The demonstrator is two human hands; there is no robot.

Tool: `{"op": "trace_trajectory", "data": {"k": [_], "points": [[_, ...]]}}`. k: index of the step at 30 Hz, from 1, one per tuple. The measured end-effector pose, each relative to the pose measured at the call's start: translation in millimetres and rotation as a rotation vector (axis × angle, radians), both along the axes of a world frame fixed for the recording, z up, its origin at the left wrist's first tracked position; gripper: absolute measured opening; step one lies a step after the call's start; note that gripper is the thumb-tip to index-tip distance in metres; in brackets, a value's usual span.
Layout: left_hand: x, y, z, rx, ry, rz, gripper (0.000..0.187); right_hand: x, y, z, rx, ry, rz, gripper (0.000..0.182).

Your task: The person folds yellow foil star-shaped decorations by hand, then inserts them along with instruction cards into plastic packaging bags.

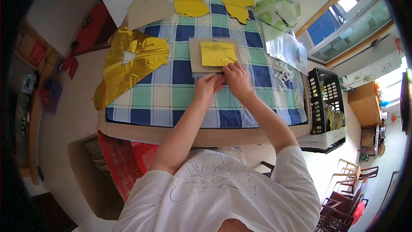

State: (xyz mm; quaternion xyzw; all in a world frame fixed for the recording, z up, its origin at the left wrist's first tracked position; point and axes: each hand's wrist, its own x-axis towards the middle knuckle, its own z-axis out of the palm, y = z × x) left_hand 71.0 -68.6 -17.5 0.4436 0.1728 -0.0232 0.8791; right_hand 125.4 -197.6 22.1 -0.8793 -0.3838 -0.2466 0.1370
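In front of me lies a clear plastic bag (192, 56) holding a beige card (195, 62) and a folded yellow foil piece (217, 54) with small print on it. My right hand (237, 79) is closed at the bag's lower right edge, its fingers curled over the edge beside the foil. Just left of it, my left hand (207, 86) pinches at the middle of the same lower edge, fingertips close to those of the right hand. What lies directly under the fingers is hidden.
A checked cloth (180, 88) covers the table. On it are a large gold foil sheet (139, 58), yellow foil shapes (234, 1), beige cards (149, 10), a green-white bag (278, 10), clear sleeves (286, 49) and white strips (282, 75). A black crate (316, 103) stands at right, a cardboard box (79, 167) below left.
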Motion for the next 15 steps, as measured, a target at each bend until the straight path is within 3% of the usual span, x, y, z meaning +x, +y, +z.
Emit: {"op": "trace_trajectory", "data": {"k": [3,6,9,15], "points": [[-39,4,17,0.242,0.040,-0.244,0.025,-12,-8,-2,-0.013,0.050,0.004,0.011],[-69,8,43,1.022,-0.213,-0.305,0.025,-30,-18,-2,0.046,0.104,0.025,0.012],[-65,8,31,1.460,-0.662,-0.141,0.032,-43,-27,5,0.107,0.175,-0.013,0.016],[-61,-5,10,1.785,-0.719,-0.260,0.040,-40,-38,2,0.168,0.203,-0.010,0.023]]}}
